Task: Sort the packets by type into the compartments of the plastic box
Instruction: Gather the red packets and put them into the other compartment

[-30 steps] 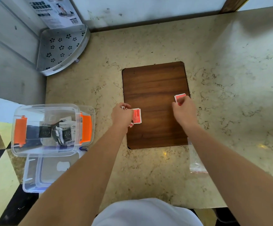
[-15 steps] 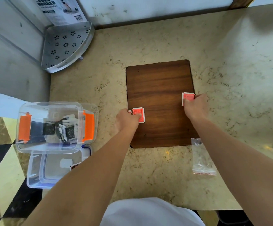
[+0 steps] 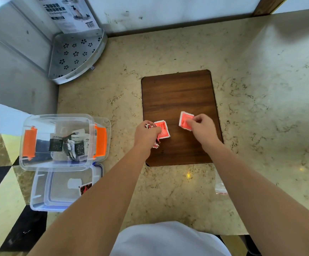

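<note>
Item: left hand (image 3: 146,134). Closed over a bunch of small packets above the wooden board (image 3: 177,93), near the board's left edge. One red packet (image 3: 162,129) fans out flat from the grip toward the board's middle; at least one patterned red-and-white packet (image 3: 148,126) is bunched inside the fist. Exact count cannot be told.

Item: right hand (image 3: 200,126). Fingers pinched on a second red packet (image 3: 185,120) by its lower corner, over the board's right half. Packet roughly square, its slightly longer side running away from the person, face up, tilted a little toward the left.

Item: plastic box (image 3: 57,141). Clear, orange clasps, at the counter's left edge, well apart from the board. Black-and-white packets (image 3: 70,143) already lie in it, mostly upright and jumbled. Dividers hard to make out.

Item: second clear container (image 3: 57,189). Just in front of the box, blue rim; one dark red packet at its right side.

Item: clear zip bag (image 3: 220,187). On the counter near its front edge, partly hidden behind the right forearm.

Step in hand, as judged: gathering like packets. Advisable to lay the right hand's red packet squarely onto the left hand's red one, edges matched, keeping the patterned ones separate, so each type drops into its own compartment without mixing. A loose fan could spill on the carry to the box.
</note>
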